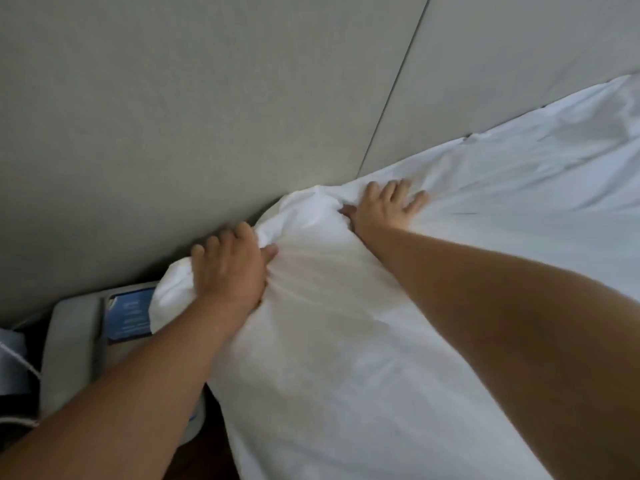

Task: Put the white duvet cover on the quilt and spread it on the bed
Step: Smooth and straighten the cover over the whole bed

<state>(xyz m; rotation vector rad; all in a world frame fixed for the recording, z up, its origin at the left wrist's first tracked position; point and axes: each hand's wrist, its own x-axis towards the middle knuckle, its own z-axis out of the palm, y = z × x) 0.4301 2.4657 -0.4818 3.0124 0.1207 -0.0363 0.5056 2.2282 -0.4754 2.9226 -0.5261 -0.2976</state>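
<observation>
Left hand (227, 268): my fingers clench the duvet cover (346, 341) corner, seating the quilt inside.
Right hand (386, 209): fingers spread flat, pinning fabric beside the headboard (173, 116).

The bed (571, 174), dressed in white fabric, runs along a grey padded headboard wall (173, 116) with a slanted seam. On it lies the white duvet cover (329, 323), creased and bunched at the corner touching the headboard. Both hands rest on that corner: the left hand (228, 268) grips a fold, and the right hand (384, 209) presses flat with spread fingers.
</observation>
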